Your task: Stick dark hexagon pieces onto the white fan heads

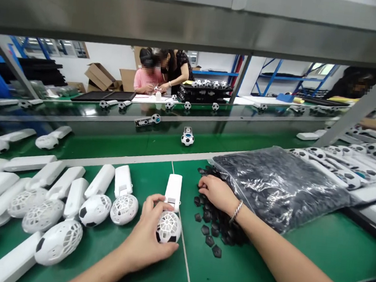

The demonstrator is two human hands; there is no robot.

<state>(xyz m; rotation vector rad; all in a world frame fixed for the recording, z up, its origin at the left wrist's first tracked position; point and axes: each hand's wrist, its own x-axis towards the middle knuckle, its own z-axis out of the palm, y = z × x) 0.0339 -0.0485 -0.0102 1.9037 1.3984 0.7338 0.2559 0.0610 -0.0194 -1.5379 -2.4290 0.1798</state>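
My left hand (152, 230) is closed around the round head of a white football-patterned handheld fan (169, 226), thumb at the bottom and fingers at the top. Its short white handle (173, 188) points away from me on the green table. A few black patches show at the rim of the openwork grille. To the right, my right hand (218, 193) reaches over a loose pile of black pentagon pieces (211, 225). Its fingers are bent together at the pile's upper left edge, and whatever lies between the fingertips is hidden.
Several white fans (93, 209) lie at the left. A clear bag (280, 185) of black pieces sits beside the pile, with patterned fans (347, 176) behind it. Beyond runs a green conveyor (148, 141) carrying fans. Two people (163, 74) work opposite. A metal beam (199, 27) crosses overhead.
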